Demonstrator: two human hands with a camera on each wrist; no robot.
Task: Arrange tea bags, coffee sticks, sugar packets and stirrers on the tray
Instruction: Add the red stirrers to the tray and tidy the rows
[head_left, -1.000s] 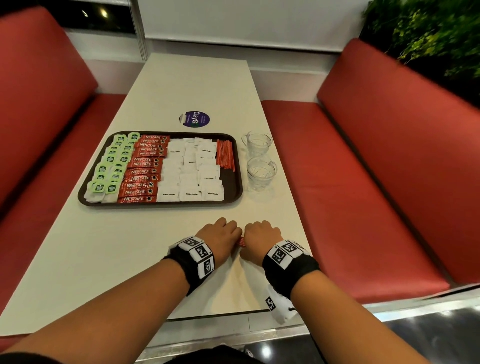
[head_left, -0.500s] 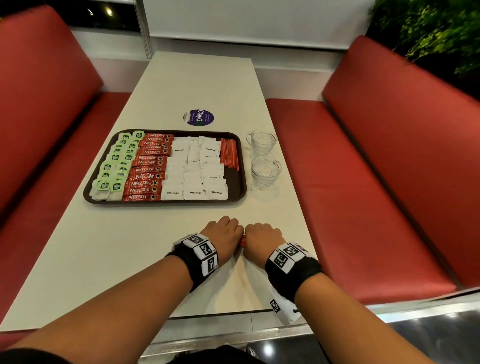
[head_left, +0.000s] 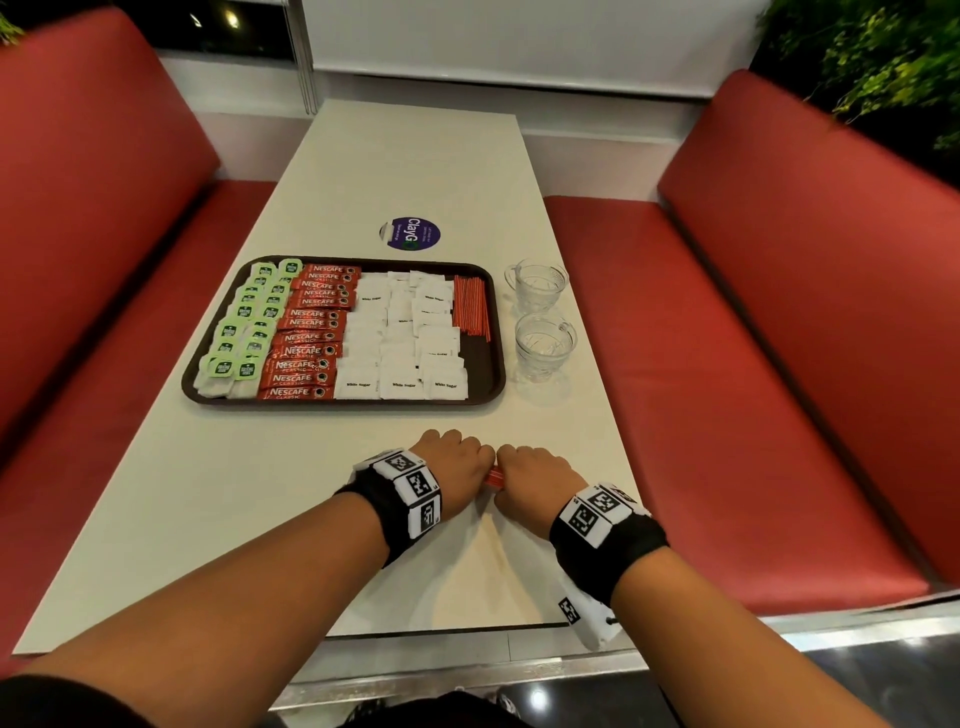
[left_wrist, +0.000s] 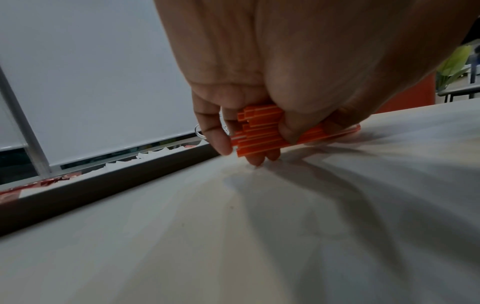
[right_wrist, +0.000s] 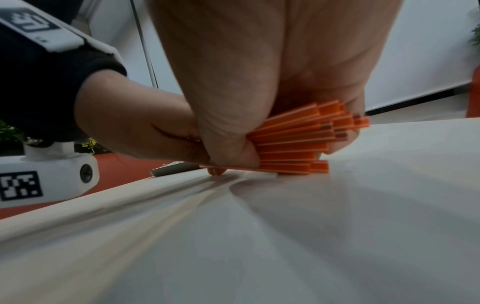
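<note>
A dark brown tray (head_left: 496, 384) lies mid-table with green tea bags (head_left: 244, 332) at its left, red Nescafe coffee sticks (head_left: 306, 340), white sugar packets (head_left: 400, 338) and a row of red stirrers (head_left: 470, 309) at its right. In front of the tray, my left hand (head_left: 457, 465) and right hand (head_left: 535, 475) grip the two ends of one bundle of orange-red stirrers (head_left: 494, 477) low on the table. The left wrist view shows the bundle (left_wrist: 259, 131) between thumb and curled fingers. The right wrist view shows the stirrers (right_wrist: 293, 142) fanned out under my right thumb.
Two clear glass cups (head_left: 543, 340) stand just right of the tray. A round purple sticker (head_left: 410, 235) sits beyond it. Red bench seats (head_left: 727, 395) flank the white table (head_left: 234, 499) on both sides; its near edge is close under my wrists.
Both hands stay together on the stirrer bundle in front of the tray. Only the head view has shifted slightly.
</note>
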